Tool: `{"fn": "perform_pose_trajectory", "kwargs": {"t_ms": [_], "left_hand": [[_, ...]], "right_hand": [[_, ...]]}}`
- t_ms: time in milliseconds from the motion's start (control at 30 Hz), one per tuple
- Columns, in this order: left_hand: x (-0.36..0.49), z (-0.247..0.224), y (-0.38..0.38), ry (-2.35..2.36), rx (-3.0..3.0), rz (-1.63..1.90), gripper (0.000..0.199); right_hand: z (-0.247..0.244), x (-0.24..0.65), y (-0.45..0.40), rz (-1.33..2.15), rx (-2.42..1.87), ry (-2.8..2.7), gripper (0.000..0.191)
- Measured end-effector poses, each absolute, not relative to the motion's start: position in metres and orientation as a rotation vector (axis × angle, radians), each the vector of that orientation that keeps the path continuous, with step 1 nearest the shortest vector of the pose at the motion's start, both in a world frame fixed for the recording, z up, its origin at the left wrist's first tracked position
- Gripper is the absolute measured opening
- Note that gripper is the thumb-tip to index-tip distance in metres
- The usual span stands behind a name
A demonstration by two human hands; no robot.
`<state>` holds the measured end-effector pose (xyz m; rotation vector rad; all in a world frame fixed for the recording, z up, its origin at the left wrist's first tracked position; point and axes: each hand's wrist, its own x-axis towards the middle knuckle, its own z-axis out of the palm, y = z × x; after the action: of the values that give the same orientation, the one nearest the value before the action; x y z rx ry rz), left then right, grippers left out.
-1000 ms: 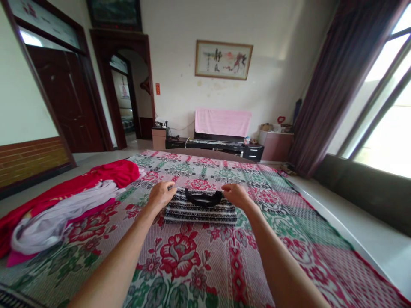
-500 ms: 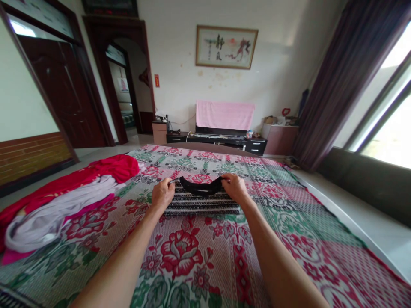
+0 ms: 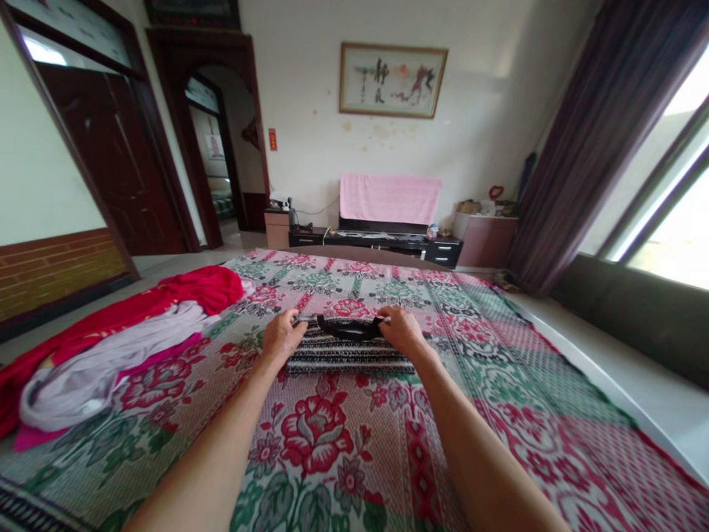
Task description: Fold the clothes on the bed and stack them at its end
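A sweater with black-and-white stripes (image 3: 348, 356) lies folded into a flat bundle on the flowered bedspread (image 3: 315, 436). Its black collar (image 3: 351, 329) faces up along the far edge. My left hand (image 3: 283, 340) rests at the far left corner of the bundle, thumb and forefinger apart, touching the knit. At the collar's right end is my right hand (image 3: 406, 330), its fingers and thumb spread over the edge. The fingertips of that hand partly cover the cloth beneath.
To the left lies a heap of clothes: a red garment (image 3: 204, 288), a pale grey one (image 3: 72, 399) and a magenta one (image 3: 160, 356). Beyond the bed stands a low black cabinet (image 3: 310, 239) with a pink cloth (image 3: 391, 197) draped above it. A ledge (image 3: 625, 384) runs along the right side.
The collar, held up between both hands before, has come down flatter onto the bundle. My fingers have loosened from their pinch, and both hands have lowered slightly.
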<state>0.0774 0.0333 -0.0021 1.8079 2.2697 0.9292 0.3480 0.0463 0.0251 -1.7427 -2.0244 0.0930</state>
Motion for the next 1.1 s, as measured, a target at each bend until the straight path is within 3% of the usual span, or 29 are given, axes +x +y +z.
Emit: {"fn": "perform_pose_trajectory", "kwargs": {"t_ms": [167, 367, 567, 1100], "left_hand": [[0.076, 0.002, 0.034, 2.163, 1.866, 1.031, 0.036], [0.091, 0.015, 0.029, 1.919, 2.231, 1.264, 0.022], [0.101, 0.008, 0.027, 1.604, 2.419, 1.038, 0.019], [0.104, -0.001, 0.027, 1.763, 2.491, 0.809, 0.023]], "right_hand": [[0.026, 0.347, 0.045, 0.084, -1.67, -2.012, 0.03], [0.033, 0.32, 0.035, 0.151, -1.273, -1.995, 0.02], [0.019, 0.299, 0.022, 0.16, -1.18, -2.184, 0.016], [0.0, 0.296, 0.023, 0.119, -1.247, -2.146, 0.016]]}}
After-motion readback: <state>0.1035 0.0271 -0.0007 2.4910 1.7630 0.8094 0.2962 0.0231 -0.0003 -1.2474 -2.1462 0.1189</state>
